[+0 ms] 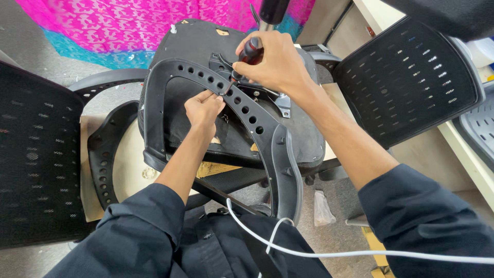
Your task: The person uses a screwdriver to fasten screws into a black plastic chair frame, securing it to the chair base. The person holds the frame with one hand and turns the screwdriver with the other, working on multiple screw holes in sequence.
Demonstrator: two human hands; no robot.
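Observation:
An upturned black chair seat (195, 41) lies in front of me, its underside up. A curved black plastic armrest frame (267, 139) with a row of holes arches over it. My right hand (275, 64) grips a screwdriver (251, 53) with a red and black handle, its tip pointing down at the frame near a metal bracket (282, 103). My left hand (204, 110) pinches something small under the frame next to the screwdriver tip; what it pinches is hidden by the fingers.
A black mesh chair back (411, 77) stands at the right and another (36, 154) at the left. A second holed armrest (100, 154) lies on cardboard at the left. A white cable (319, 253) crosses my lap. Pink cloth (134, 25) lies behind.

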